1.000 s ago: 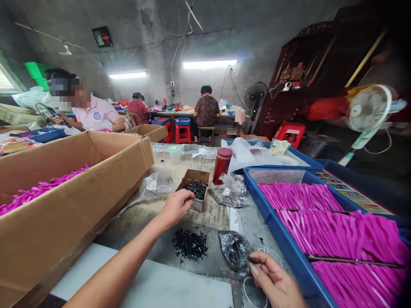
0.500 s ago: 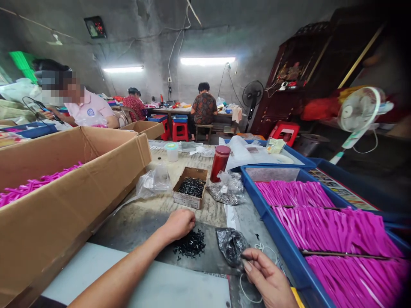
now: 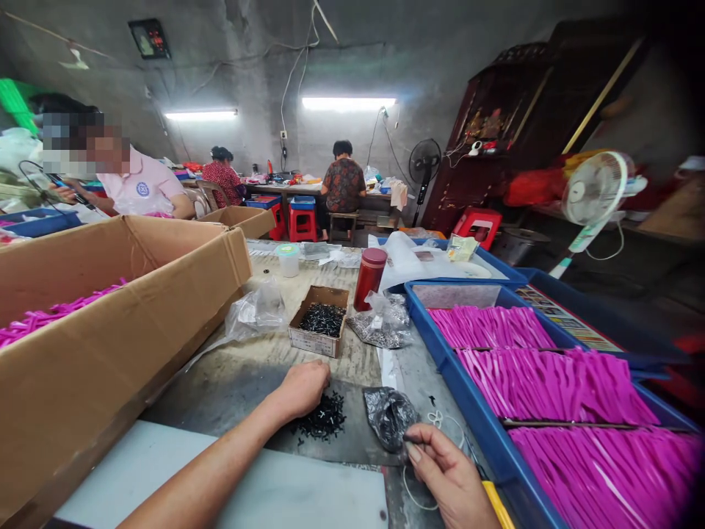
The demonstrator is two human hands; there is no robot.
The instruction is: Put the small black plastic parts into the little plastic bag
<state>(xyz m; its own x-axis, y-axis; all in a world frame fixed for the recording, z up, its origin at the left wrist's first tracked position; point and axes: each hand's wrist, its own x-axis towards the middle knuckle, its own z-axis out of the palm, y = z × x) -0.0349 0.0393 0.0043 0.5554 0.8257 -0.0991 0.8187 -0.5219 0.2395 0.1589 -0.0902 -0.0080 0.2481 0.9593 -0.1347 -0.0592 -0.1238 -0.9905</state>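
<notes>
While I take the black pile (image 3: 326, 420) as the hub of my dial, the left hand (image 3: 305, 387) sits at its eleven o'clock edge, knuckles up and fingers curled down beside the pieces. Those fingertips are hidden from me, so I cannot tell whether they grasp a piece or nothing. The forearm (image 3: 220, 457) runs in from eight o'clock across the pale board (image 3: 308, 488), whose far edge lies just short of the pile at six. Toward half past three I have the right hand (image 3: 449, 470), thumb and forefinger tips close together at the four o'clock edge of a crumpled black bag (image 3: 390, 417), which lies at three; whether they pinch the bag or some small dark bit, I cannot tell. That side is tight: white cord (image 3: 435, 419), a yellow handle (image 3: 497, 504) by the wrist, then the blue crate (image 3: 472, 415), with magenta strips (image 3: 556, 386) lying in rows. At twelve, an open small carton (image 3: 313, 343) of black pieces leaves a band of worn tabletop (image 3: 355, 364) between its front wall and the left knuckles. The clear plastic bag (image 3: 256, 312) bounds that band at eleven, the silvery packet (image 3: 380, 327) and red canister (image 3: 369, 281) toward one. My widest sideways room is at nine, over dark tabletop as far as the big cardboard box (image 3: 137, 323), whose long wall slants down toward the board.
</notes>
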